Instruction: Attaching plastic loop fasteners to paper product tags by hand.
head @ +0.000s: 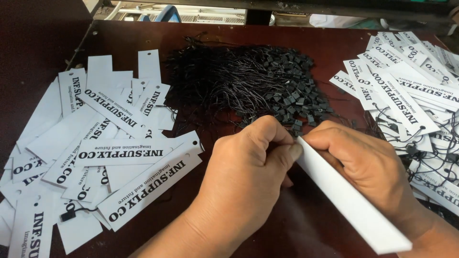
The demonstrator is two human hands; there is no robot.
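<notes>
Your left hand and right hand meet near the front middle of the dark wooden bench. Both are pinched shut on the top end of one long white paper tag, which slants down to the right. Behind them lies a pile of black tag strings. Loose tags lie left; strung tags lie right.

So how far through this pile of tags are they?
Done: the heap of white paper tags with black strings at right. In hand: one long white paper tag, held by the left hand and right hand. Left: the stringless white tags at left and many black string loops.
</notes>
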